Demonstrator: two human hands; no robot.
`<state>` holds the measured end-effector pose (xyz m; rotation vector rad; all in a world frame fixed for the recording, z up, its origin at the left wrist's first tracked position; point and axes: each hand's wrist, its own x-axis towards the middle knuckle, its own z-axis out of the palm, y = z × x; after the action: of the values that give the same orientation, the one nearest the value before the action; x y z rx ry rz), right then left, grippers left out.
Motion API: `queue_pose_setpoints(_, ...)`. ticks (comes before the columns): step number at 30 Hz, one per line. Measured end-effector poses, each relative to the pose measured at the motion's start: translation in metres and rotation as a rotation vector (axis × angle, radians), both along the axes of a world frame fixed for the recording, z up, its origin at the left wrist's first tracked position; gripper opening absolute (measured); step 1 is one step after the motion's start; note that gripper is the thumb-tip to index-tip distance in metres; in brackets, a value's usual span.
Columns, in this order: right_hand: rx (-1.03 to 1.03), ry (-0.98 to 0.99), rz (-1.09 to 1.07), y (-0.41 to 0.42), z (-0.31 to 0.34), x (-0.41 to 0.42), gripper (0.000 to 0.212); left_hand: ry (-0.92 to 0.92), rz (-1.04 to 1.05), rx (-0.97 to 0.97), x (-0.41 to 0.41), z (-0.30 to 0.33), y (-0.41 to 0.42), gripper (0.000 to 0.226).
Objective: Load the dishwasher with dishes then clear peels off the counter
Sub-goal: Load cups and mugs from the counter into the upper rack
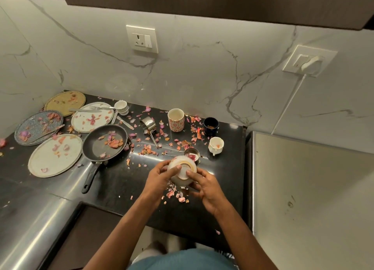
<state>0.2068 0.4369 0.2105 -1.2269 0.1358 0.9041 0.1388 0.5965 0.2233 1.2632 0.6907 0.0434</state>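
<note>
An upturned bowl [182, 169] is being gripped between the left hand [159, 178] and right hand [206, 185], with peels [174, 193] lying on the bench [125, 180] beneath them.

Both arms reach forward; left hand [159, 175] and right hand [204, 185] face each other, fingers curled, gripping one bowl [182, 169] between them.

Single view only, so I have no overlap to note. Head-worn wide-angle camera looks steeply forward and down from above onto the black counter [113, 180], close, marble wall [202, 71] behind.
</note>
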Motion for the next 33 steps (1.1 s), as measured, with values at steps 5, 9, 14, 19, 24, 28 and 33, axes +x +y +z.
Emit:
queue_pose_setpoints(5, -0.060, -0.065, -0.027, 0.001, 0.007, -0.017, 0.052, 0.019, -0.055, -0.023, -0.014, 0.005, 0.002, 0.044)
queue_pose_setpoints(9, -0.112, -0.088, -0.100, 0.000, 0.018, -0.028, 0.054, 0.057, -0.154, 0.033, -0.017, 0.012, 0.002, 0.045)
queue_pose_setpoints(14, -0.092, -0.181, -0.195, -0.009, 0.023, -0.050, 0.052, 0.020, -0.264, -0.046, -0.025, 0.024, -0.001, 0.051)
queue_pose_setpoints(19, -0.266, -0.552, -0.147, -0.005, 0.013, -0.087, 0.052, 0.037, -0.299, -0.292, -0.047, 0.025, 0.006, 0.053)
queue_pose_setpoints(24, -0.399, -0.627, -0.178, -0.007, 0.016, -0.134, 0.049, -0.024, -0.269, -0.351, -0.079, 0.011, 0.007, 0.032)
queue_pose_setpoints(28, -0.222, -0.264, -0.392, -0.024, 0.026, -0.174, 0.046, -0.019, -0.305, -0.278, -0.099, 0.003, -0.007, 0.038)
queue_pose_setpoints(33, -0.238, -0.101, -0.471, -0.051, 0.022, -0.217, 0.032, -0.019, -0.372, -0.347, -0.126, -0.004, -0.034, 0.038)
